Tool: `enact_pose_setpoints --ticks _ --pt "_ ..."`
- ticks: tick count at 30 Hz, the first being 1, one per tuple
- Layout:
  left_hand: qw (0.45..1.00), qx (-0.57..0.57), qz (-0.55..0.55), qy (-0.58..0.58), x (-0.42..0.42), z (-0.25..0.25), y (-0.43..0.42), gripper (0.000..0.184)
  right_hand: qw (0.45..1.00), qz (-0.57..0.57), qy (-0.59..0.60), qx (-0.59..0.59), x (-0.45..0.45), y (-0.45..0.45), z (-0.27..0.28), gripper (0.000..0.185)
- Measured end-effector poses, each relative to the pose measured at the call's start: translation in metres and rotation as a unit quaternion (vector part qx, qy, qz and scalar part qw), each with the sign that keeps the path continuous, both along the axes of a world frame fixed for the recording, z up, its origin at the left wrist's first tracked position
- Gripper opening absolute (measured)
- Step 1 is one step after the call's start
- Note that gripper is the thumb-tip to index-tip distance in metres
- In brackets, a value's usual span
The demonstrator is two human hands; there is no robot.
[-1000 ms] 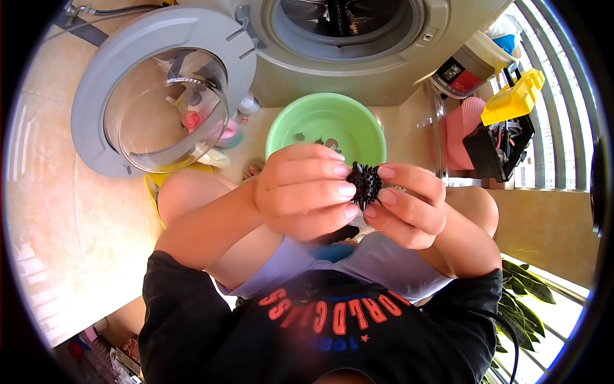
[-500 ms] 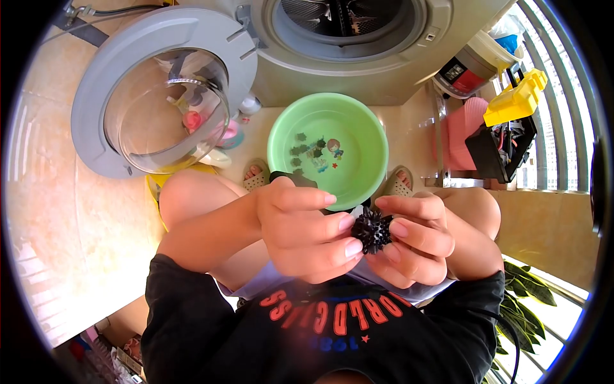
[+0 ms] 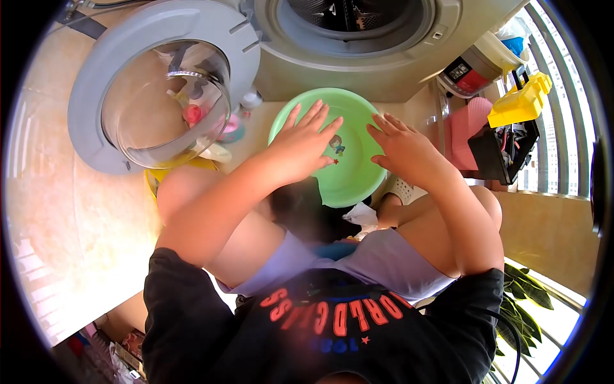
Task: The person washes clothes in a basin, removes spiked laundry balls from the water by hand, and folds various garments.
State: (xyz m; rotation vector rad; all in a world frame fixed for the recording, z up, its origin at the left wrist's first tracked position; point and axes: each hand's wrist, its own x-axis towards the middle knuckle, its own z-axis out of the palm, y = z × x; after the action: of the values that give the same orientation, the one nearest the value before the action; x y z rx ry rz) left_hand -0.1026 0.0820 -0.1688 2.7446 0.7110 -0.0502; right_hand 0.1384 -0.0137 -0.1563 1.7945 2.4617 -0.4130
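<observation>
My left hand (image 3: 304,146) is spread over the left part of a light green basin (image 3: 361,176), palm down and fingers apart. Over the basin's right rim, my right hand (image 3: 403,148) is also spread and holds nothing. A cartoon figure sticker (image 3: 336,145) and a small red star (image 3: 336,162) show on the basin's bottom between the hands. The black spiky ball cannot be seen; the left hand covers part of the basin. Dark cloth (image 3: 297,203) hangs between my knees, near a crumpled white piece (image 3: 361,216).
A front-loading washing machine (image 3: 332,77) stands ahead, its round door (image 3: 86,96) swung out left. Bottles (image 3: 231,128) stand behind the door. At right are a white bucket (image 3: 473,70), a pink container (image 3: 470,128) and a black toolbox (image 3: 505,150) with a yellow lid (image 3: 521,102).
Both hands have moved forward from my lap to the basin and spread apart. The black spiky ball they held between their fingers is no longer in them.
</observation>
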Motion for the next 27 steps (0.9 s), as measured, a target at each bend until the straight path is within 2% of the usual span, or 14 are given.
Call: enact_pose_setpoints --ticks 3,9,12,15,17,18,21,24,25,26,27 --pt "0.998 0.038 -0.016 0.053 -0.001 -0.007 -0.001 0.073 0.999 0.034 0.0 -0.027 -0.005 -0.001 -0.004 0.059" --pt "0.997 0.001 -0.033 0.063 -0.001 -0.017 0.0 0.071 0.996 0.025 -0.017 -0.087 -0.005 0.0 -0.014 0.059" --pt "0.997 -0.055 -0.002 0.059 0.001 -0.03 0.005 0.064 0.998 0.033 0.041 -0.046 -0.004 0.008 -0.035 0.039" --pt "0.978 -0.139 0.139 0.068 0.004 -0.085 0.021 0.054 0.996 0.058 -0.068 -0.029 0.0 0.042 -0.085 0.02" --pt "0.972 -0.148 0.175 0.04 -0.015 -0.144 0.033 0.047 0.993 0.068 -0.087 0.045 0.013 0.042 -0.134 0.013" --pt "0.982 -0.123 0.14 0.025 -0.035 -0.181 0.038 0.045 0.989 0.069 -0.096 0.09 0.02 0.043 -0.157 0.01" --pt "0.966 -0.051 0.013 0.254 -0.064 -0.207 0.023 0.046 0.994 0.05 -0.092 -0.028 0.02 0.016 -0.209 0.012" --pt "0.97 -0.11 0.005 0.219 -0.058 -0.218 0.003 0.047 0.98 0.002 -0.103 -0.172 -0.011 0.012 -0.252 0.018" --pt "0.967 -0.134 0.009 0.215 -0.055 -0.227 -0.003 0.047 0.982 -0.115 0.018 -0.15 -0.034 0.012 -0.266 0.019" --pt "0.969 -0.13 0.043 0.206 -0.054 -0.241 -0.011 0.044 0.953 -0.206 0.198 -0.098 -0.053 0.01 -0.287 0.022" --pt "0.969 -0.128 0.074 0.197 -0.052 -0.255 -0.02 0.042 0.908 -0.286 0.304 -0.027 -0.078 0.009 -0.318 0.025"
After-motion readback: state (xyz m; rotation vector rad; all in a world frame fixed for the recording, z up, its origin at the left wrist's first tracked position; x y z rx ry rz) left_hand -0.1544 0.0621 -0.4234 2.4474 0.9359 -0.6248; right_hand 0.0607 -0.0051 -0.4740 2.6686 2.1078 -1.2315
